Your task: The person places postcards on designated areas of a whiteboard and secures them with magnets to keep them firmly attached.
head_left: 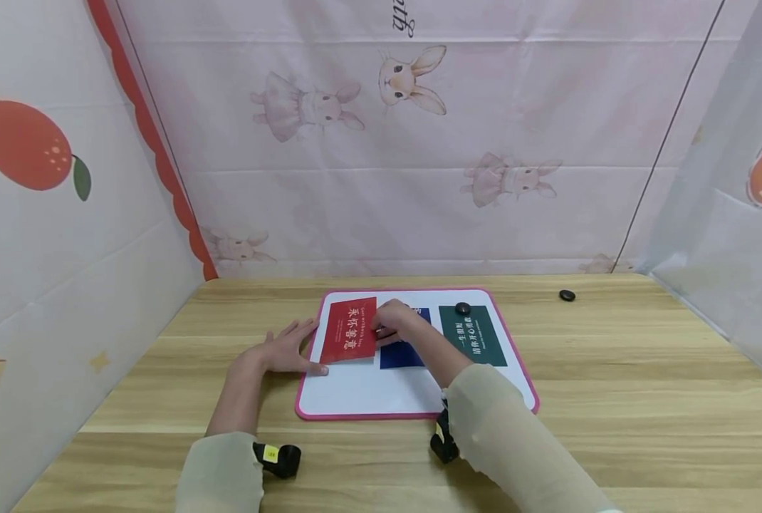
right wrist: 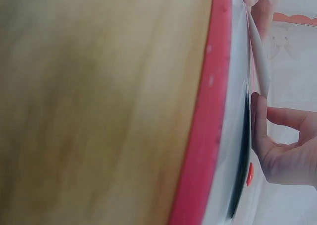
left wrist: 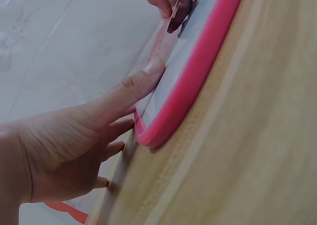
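Observation:
A red card (head_left: 347, 335) with white lettering lies at the left of a pink-rimmed whiteboard (head_left: 349, 395). My right hand (head_left: 397, 320) pinches its right edge between thumb and fingers, and in the right wrist view that edge of the card (right wrist: 260, 51) is bent up off the board. With fingers spread, my left hand (head_left: 285, 350) rests at the board's left edge; its thumb (left wrist: 143, 76) lies over the board by the card's lower left corner. A blue card (head_left: 400, 356) is partly hidden beneath my right hand. Beside it is a green card (head_left: 483, 345) with a black round magnet (head_left: 462, 308) on it.
Another black round piece (head_left: 567, 295) lies on the wooden table (head_left: 612, 399), right of the board. Printed fabric walls (head_left: 355, 214) enclose the table's back and sides. Both wrists carry black cameras, the left camera (head_left: 281, 461) just in front of the board.

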